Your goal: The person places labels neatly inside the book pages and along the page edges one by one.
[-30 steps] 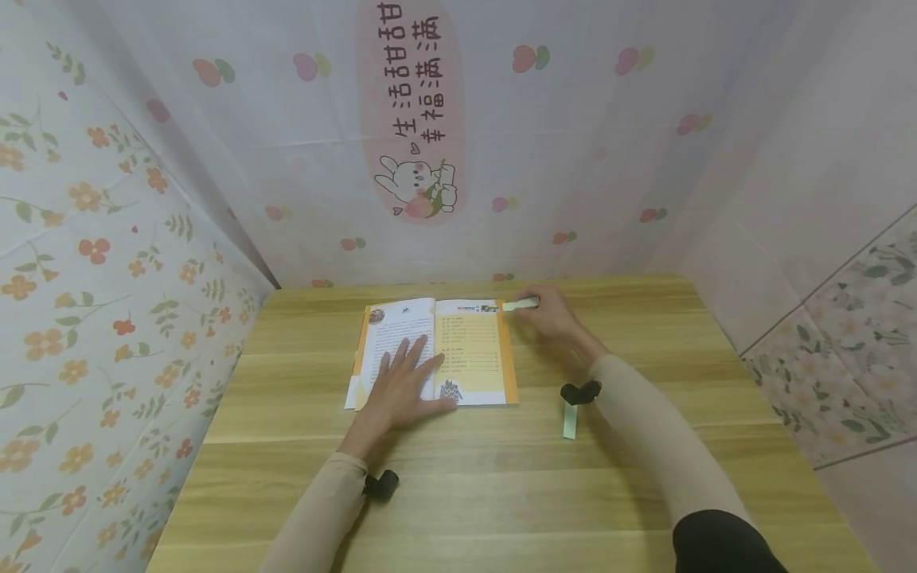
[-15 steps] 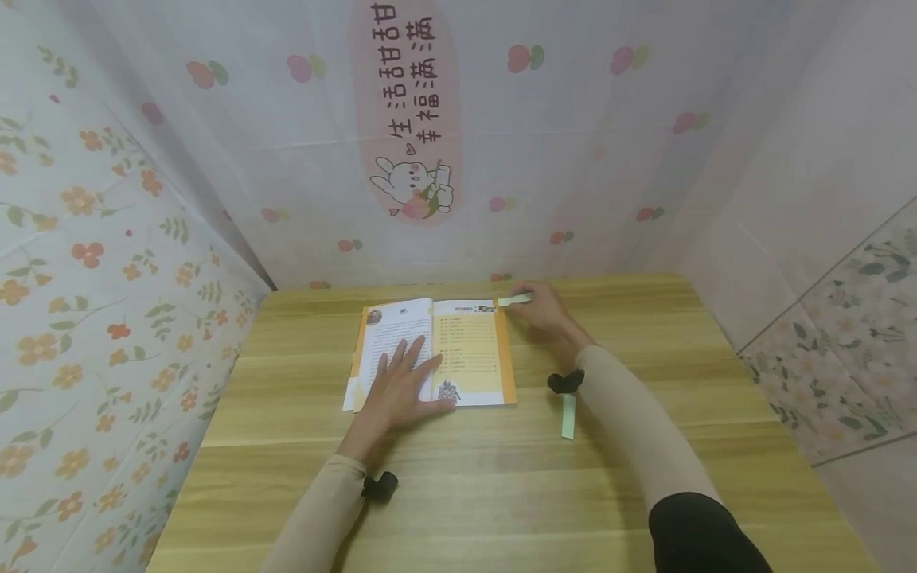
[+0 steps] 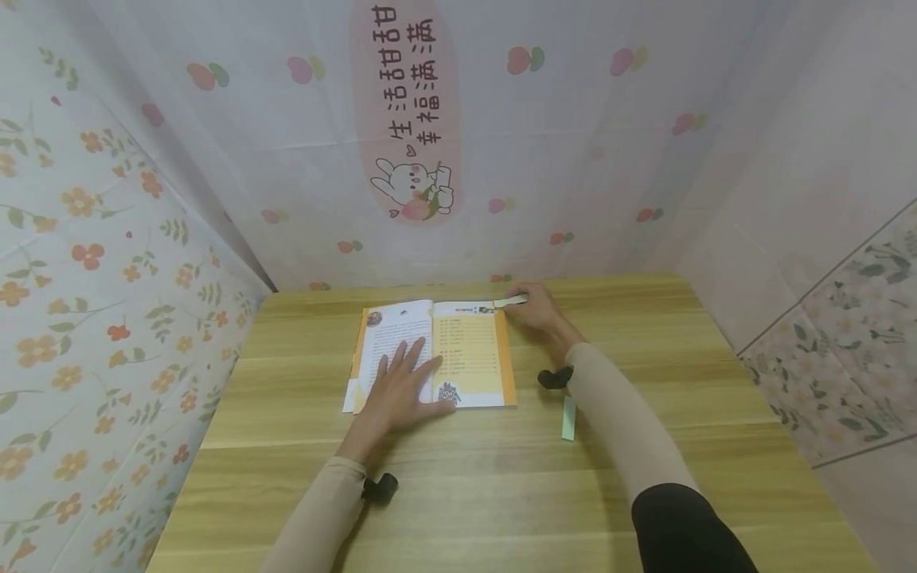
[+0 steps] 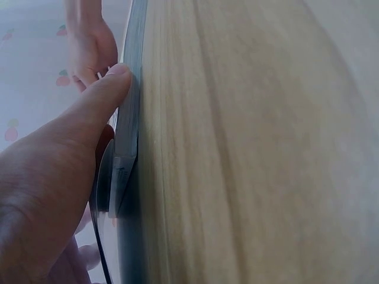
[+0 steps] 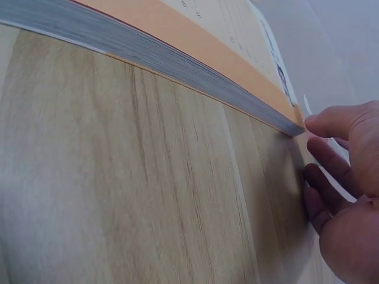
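Note:
An open book (image 3: 469, 342) lies on the wooden table, its right page yellow with an orange outer edge. My left hand (image 3: 397, 394) rests with spread fingers across the left page and the middle fold; in the left wrist view its thumb (image 4: 112, 83) lies along the book's near edge. At the book's far right corner, my right hand (image 3: 537, 310) pinches a pale green paper strip (image 3: 512, 300). One end of that strip meets the corner of the right page. In the right wrist view, the thumb (image 5: 331, 121) is right beside the book's corner.
A second pale green strip (image 3: 568, 419) lies on the table (image 3: 487, 493) below the right wrist. A white piece of paper (image 3: 349, 395) sticks out at the book's lower left. Behind the table hangs a patterned curtain (image 3: 587, 159), with a floral one (image 3: 107, 278) on the left.
My right hand has moved slightly left, bringing the pinched strip closer over the page's far right corner. The right forearm has swung left too. My left hand stays on the book.

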Tool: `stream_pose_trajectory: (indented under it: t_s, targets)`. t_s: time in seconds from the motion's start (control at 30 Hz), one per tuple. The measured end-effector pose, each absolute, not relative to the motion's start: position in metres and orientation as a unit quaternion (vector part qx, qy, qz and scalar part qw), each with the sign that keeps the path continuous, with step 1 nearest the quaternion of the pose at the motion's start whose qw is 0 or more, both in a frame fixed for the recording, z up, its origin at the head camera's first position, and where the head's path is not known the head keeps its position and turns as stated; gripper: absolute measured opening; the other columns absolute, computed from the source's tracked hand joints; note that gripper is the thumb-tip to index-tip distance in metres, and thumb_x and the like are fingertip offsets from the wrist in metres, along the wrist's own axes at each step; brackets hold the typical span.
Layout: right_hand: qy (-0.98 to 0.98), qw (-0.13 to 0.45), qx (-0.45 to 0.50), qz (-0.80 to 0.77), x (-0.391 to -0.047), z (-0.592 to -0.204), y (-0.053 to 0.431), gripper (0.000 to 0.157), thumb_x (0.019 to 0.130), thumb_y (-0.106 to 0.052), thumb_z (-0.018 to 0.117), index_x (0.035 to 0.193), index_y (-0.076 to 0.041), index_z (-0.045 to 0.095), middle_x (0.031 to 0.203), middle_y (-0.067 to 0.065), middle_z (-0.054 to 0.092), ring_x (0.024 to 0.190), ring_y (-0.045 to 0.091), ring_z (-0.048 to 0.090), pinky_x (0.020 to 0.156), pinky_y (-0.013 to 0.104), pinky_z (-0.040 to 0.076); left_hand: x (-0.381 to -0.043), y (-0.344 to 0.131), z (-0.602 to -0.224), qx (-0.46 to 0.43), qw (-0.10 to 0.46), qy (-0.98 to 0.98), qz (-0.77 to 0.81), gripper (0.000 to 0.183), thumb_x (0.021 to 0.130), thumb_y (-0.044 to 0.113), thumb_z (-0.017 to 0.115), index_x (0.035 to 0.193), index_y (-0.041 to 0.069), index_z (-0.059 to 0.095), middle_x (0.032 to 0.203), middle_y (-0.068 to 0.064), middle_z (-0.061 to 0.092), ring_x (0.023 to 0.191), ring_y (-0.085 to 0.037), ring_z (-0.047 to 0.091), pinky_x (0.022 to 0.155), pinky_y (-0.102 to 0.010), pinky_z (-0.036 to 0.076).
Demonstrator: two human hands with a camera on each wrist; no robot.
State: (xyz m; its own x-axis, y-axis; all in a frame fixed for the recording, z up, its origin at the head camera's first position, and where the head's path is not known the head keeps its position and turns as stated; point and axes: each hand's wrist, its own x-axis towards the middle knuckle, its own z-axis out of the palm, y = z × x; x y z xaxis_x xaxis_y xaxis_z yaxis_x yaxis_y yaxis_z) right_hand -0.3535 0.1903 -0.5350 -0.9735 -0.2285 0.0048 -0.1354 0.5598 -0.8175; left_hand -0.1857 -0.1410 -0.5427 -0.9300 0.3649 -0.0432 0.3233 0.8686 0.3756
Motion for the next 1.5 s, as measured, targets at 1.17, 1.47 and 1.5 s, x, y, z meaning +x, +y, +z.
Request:
stream_pose_trajectory:
  t_s: [1.17,1.47,1.5]
  targets:
    - [0.897,0.063,-0.093,-0.427,-0.366,-0.538,0.182,0.029,0.1,-0.008,0.077,0.127,0.0,0.079,0.152,0.025,0.07,0.152,0.05,0.056,0.129,0.065,0.048,-0.188,-0.141,-0.543,0.178,0.061,0.965,0.183,0.099,0.093,0.083,0.073,0.172,0.029,0.049,0.192,-0.01,0.015,0.179,-0.046,0.009,0.141,-0.077,0.011]
    - [0.895,0.082,-0.091,-0.43,-0.366,-0.536,0.183,0.032,0.1,-0.009,0.077,0.131,0.001,0.077,0.157,0.027,0.065,0.158,0.051,0.05,0.133,0.069,0.041,-0.186,-0.141,-0.542,0.177,0.064,0.965,0.183,0.099,0.093,0.082,0.073,0.173,0.029,0.048,0.192,-0.01,0.015,0.179,-0.046,0.009,0.142,-0.077,0.01]
    - [0.894,0.083,-0.091,-0.431,-0.366,-0.535,0.183,0.033,0.099,-0.008,0.077,0.131,0.001,0.077,0.158,0.027,0.064,0.158,0.051,0.05,0.134,0.069,0.041,-0.186,-0.141,-0.542,0.177,0.063,0.965,0.184,0.099,0.093,0.082,0.074,0.173,0.029,0.049,0.192,-0.01,0.015,0.179,-0.046,0.009,0.142,-0.076,0.01]
